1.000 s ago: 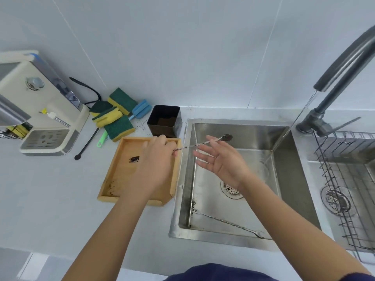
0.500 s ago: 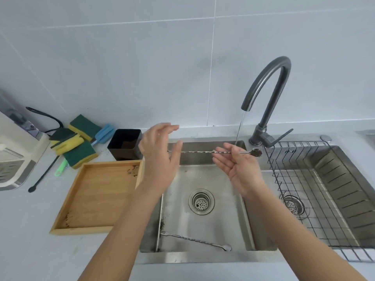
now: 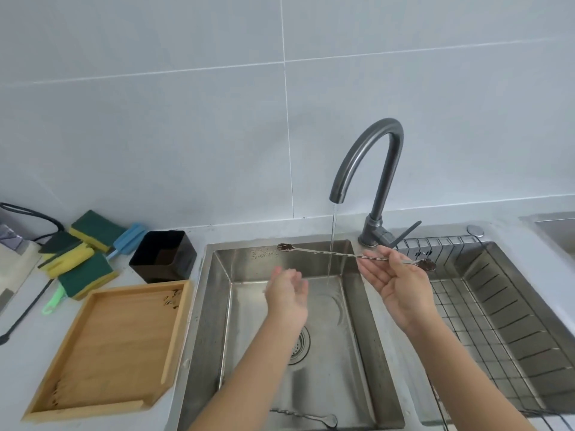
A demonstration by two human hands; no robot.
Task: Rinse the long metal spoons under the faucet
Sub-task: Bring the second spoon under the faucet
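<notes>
The right hand (image 3: pixel 401 286) pinched a long spoon (image 3: pixel 354 255) level above the sink (image 3: pixel 357 306) — its twisted shaft crossing the stream from the faucet (image 3: pixel 370 169) — while the left hand (image 3: pixel 287 290), blurred, apparently hung with loose fingers beneath, and a second spoon (image 3: pixel 306 417) lay on the basin floor.

- Long metal spoons: 2. One (image 3: pixel 329 252) pinched in the right hand (image 3: pixel 401 284), its shaft running left of the grip through the water; the other (image 3: pixel 306 415) lies on the sink floor, well below the grip.
- Hands: 2. Left hand (image 3: pixel 287 293) down-left of the grip, holding nothing.
- Faucet (image 3: pixel 373 181): 1, above the grip.
- Sink basins: 2. One (image 3: pixel 224 306) under the grip, one (image 3: pixel 497 321) with a wire rack to the right.
- Sponges (image 3: pixel 84 259): 4 counted, stacked, far left; overlap makes this uncertain.
- Black container (image 3: pixel 161 256): 1.
- Wooden tray (image 3: pixel 109 353): 1.
</notes>
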